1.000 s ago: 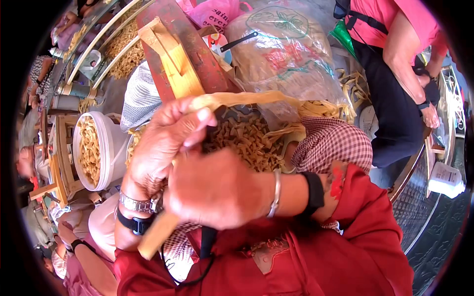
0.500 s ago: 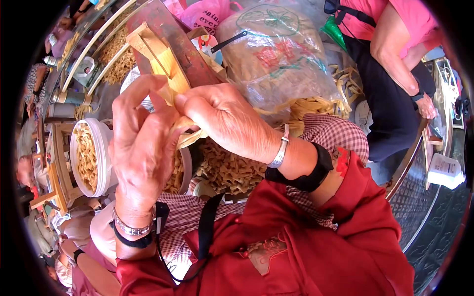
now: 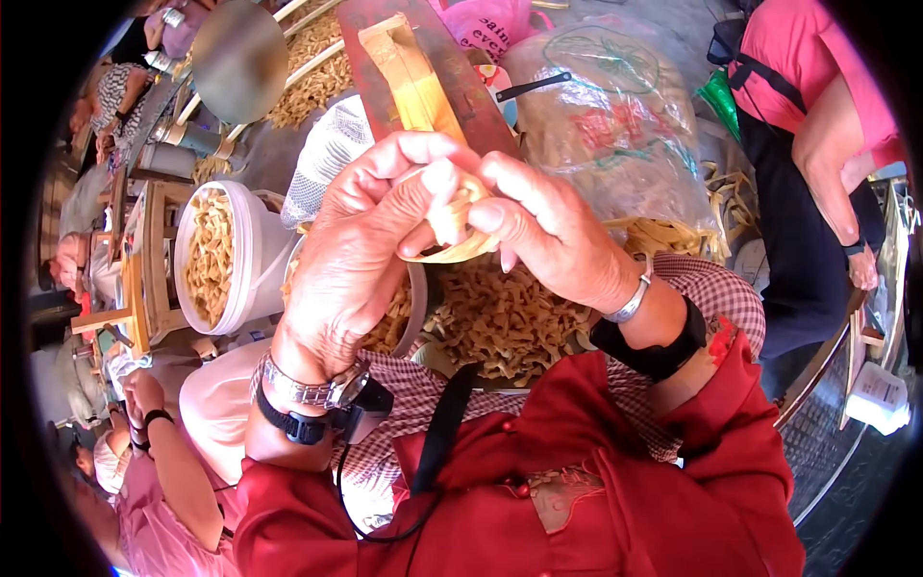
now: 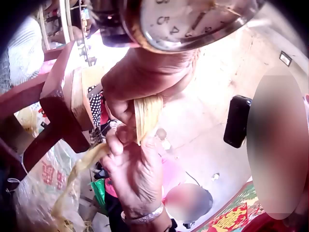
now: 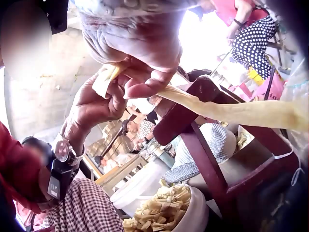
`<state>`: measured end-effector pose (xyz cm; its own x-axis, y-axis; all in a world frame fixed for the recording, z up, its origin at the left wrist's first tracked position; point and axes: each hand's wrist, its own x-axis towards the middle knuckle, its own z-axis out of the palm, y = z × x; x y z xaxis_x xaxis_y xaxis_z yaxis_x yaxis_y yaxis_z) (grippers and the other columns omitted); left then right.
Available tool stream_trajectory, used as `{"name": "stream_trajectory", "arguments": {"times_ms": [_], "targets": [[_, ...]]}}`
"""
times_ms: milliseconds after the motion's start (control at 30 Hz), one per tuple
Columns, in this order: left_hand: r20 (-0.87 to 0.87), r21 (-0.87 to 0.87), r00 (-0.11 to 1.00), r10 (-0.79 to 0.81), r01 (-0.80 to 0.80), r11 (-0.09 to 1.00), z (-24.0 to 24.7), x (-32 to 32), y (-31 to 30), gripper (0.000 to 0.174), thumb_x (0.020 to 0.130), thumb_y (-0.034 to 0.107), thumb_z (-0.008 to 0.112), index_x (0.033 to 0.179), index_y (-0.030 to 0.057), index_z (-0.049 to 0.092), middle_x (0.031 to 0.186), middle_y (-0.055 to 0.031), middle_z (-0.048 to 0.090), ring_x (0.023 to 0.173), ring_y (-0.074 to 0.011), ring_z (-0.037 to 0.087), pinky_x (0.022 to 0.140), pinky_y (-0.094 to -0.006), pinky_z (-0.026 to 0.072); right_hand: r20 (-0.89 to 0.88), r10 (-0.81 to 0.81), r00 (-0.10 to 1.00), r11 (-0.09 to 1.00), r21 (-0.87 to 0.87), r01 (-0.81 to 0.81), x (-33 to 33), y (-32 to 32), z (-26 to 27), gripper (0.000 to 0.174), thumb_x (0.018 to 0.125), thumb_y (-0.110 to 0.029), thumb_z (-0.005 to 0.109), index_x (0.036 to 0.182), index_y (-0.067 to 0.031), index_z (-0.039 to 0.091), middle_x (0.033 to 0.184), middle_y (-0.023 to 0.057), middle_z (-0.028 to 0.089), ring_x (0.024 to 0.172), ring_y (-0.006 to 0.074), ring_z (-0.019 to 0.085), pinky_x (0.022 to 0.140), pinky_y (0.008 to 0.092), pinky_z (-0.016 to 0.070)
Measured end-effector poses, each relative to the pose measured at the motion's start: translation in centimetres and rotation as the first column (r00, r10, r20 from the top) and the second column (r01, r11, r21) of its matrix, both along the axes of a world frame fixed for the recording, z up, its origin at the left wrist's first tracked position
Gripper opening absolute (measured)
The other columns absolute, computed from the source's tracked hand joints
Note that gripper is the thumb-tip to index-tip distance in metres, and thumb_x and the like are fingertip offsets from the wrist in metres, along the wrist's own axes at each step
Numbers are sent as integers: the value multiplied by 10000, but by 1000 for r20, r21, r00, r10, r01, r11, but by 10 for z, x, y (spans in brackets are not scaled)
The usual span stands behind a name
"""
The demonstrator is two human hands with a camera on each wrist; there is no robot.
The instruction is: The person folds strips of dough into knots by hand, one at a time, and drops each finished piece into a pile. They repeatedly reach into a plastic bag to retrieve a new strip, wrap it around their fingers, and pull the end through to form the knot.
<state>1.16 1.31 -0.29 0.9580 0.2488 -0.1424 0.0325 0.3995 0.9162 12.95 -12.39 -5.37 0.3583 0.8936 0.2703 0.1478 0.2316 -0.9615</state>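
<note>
Both hands meet in front of the chest in the head view, around a pale yellow flat strip [image 3: 461, 252] bent into a small loop. My left hand [image 3: 351, 245] pinches the strip between thumb and fingers. Thumb and forefinger of my right hand [image 3: 558, 236] pinch it from the other side. A short flat end of the strip [image 4: 147, 118] stands between the hands in the left wrist view. In the right wrist view, the long tail of the strip [image 5: 241, 113] stretches away from the fingers to the right. The fold itself is partly hidden by fingertips.
Just beyond the hands is a red-brown bench [image 3: 471, 91] bearing a yellow wooden piece [image 3: 409, 72]. A white bucket [image 3: 252, 260] of small folded pieces stands left; more pieces [image 3: 510, 322] lie below the hands. Right of the bench sits a clear plastic bag [image 3: 615, 135].
The right hand swept from low by the left wrist up to the strip. Both hands then closed in, and the strip, earlier stretched out, is now looped between the fingertips. The head view shifted.
</note>
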Motion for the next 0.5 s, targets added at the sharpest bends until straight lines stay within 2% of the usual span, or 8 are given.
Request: {"name": "stream_trajectory", "arguments": {"times_ms": [33, 67, 200, 300, 333, 400, 467, 500], "targets": [[8, -41, 1000, -21, 21, 999, -1, 0, 0, 243, 913, 169, 576, 1107, 23, 569, 831, -2, 615, 642, -16, 482, 564, -156, 350, -60, 3, 998, 1000, 1, -3, 0, 0, 0, 302, 945, -284, 508, 1060, -6, 526, 786, 87, 598, 608, 154, 582, 524, 265, 474], [-10, -41, 1000, 15, -16, 999, 1, 0, -4, 408, 868, 250, 638, 1179, 5, 540, 866, -12, 611, 638, -27, 459, 576, -152, 343, -119, 6, 993, 1000, 2, -6, 0, 0, -1, 311, 951, -291, 501, 1074, -6, 529, 787, 64, 599, 596, 119, 572, 502, 240, 473], [97, 48, 989, -108, 104, 993, 4, -2, -4, 499, 841, 254, 658, 1255, 14, 514, 1040, -33, 615, 776, -61, 549, 715, -178, 419, -178, 74, 981, 997, 5, -74, 8, -7, -4, 360, 959, -311, 484, 1138, -3, 533, 780, 18, 589, 569, 54, 537, 465, 188, 452], [-35, 399, 999, -42, 53, 915, 7, -5, -8, 498, 840, 270, 660, 1248, 18, 527, 1043, -32, 612, 867, -84, 563, 798, -217, 430, -179, 110, 978, 988, -86, -127, 10, -10, -1, 446, 974, -290, 454, 1307, 7, 429, 839, 35, 576, 613, 73, 542, 529, 187, 459], [-36, 370, 998, -46, 56, 927, 3, -4, -11, 513, 842, 279, 662, 1252, 5, 524, 1076, -39, 598, 932, -114, 547, 852, -256, 426, -196, 87, 977, 992, -73, -103, 9, -8, -2, 402, 968, -298, 468, 1236, 2, 470, 815, 29, 579, 593, 66, 537, 509, 184, 452], [61, 666, 993, -101, 35, 745, -3, 0, -5, 527, 853, 301, 649, 1262, -3, 515, 1106, -47, 579, 958, -124, 533, 865, -262, 425, -228, 42, 973, 997, -50, -54, 8, -6, -8, 341, 955, -313, 496, 1096, -8, 550, 768, 15, 585, 551, 50, 526, 469, 180, 440], [87, 830, 983, -159, 17, 558, -4, 2, 0, 554, 889, 376, 593, 1278, -8, 500, 1147, -64, 545, 1005, -130, 504, 868, -268, 427, -210, 36, 977, 996, -68, -51, 8, -6, -11, 338, 949, -312, 509, 1105, -14, 543, 764, 15, 585, 567, 44, 527, 468, 177, 435], [68, 754, 992, -110, 21, 657, -6, 3, -2, 555, 900, 393, 569, 1279, -5, 500, 1127, -65, 551, 982, -127, 512, 862, -264, 427, -202, 34, 979, 996, -77, -50, 8, -6, -12, 338, 946, -311, 515, 1110, -17, 540, 762, 16, 585, 575, 41, 528, 468, 176, 432]]}}
